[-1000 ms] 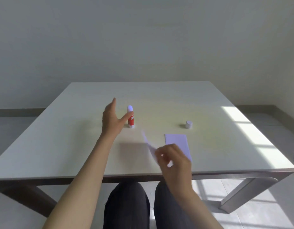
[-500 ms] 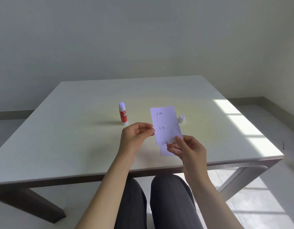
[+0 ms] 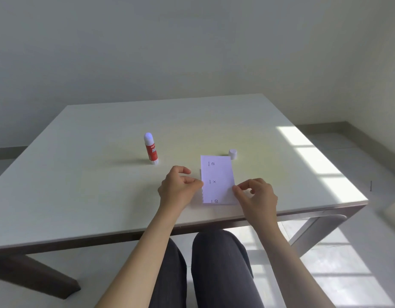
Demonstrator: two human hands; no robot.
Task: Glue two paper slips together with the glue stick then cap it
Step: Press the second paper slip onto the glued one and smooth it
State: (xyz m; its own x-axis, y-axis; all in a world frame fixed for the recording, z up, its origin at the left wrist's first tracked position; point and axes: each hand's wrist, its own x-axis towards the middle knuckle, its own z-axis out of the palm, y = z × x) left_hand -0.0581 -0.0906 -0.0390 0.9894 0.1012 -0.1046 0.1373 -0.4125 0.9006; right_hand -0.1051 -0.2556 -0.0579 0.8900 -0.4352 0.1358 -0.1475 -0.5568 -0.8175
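Note:
A white paper slip (image 3: 217, 179) with small printed marks lies flat near the table's front edge, covering a second slip whose edge peeks out at its left side. My left hand (image 3: 178, 187) pinches the slip's left edge. My right hand (image 3: 255, 195) pinches its right edge. The red glue stick (image 3: 150, 149) stands upright and uncapped, its white tip showing, to the left and behind my hands. Its white cap (image 3: 232, 154) sits on the table just beyond the slip's far right corner.
The white table (image 3: 92, 174) stands before a plain wall, with sunlight across its right side. My dark-trousered knees show under the front edge. A baseboard and tiled floor lie to the right.
My left hand left the glue stick and took the slip's left edge. Both hands brought the raised slip down flat onto the other slip on the table.

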